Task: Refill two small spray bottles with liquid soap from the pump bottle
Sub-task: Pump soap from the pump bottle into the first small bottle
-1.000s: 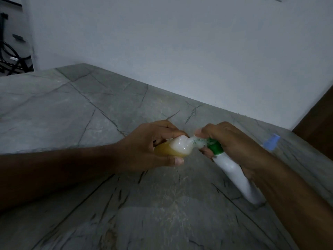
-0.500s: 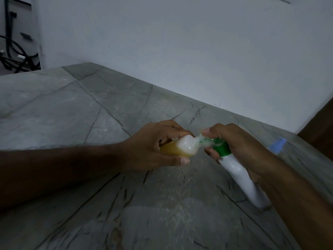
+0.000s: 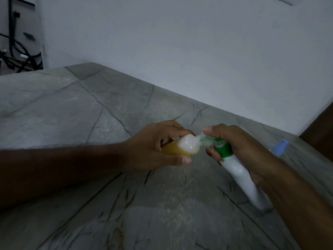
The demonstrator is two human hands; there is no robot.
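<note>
My left hand (image 3: pixel 155 148) grips a small translucent spray bottle (image 3: pixel 182 147), tipped on its side, with yellow soap in its lower part and its open neck pointing right. My right hand (image 3: pixel 239 147) holds the white pump bottle (image 3: pixel 241 179) with a green collar (image 3: pixel 223 150), tilted, its base resting on the counter. The pump's clear nozzle (image 3: pixel 201 138) meets the small bottle's neck, and my right forefinger lies over the pump head. A blue spray cap (image 3: pixel 280 147) shows behind my right wrist; what it sits on is hidden.
Both hands work above a grey veined stone counter (image 3: pixel 90 114) that runs to a white wall (image 3: pixel 180 51). Dark cables and a rack (image 3: pixel 16 55) stand beyond the counter's far left corner. A dark brown surface (image 3: pixel 320 130) borders the right.
Both hands and the two bottles keep the same hold and contact. The view has shifted slightly, so the hands sit a little further right in the frame.
</note>
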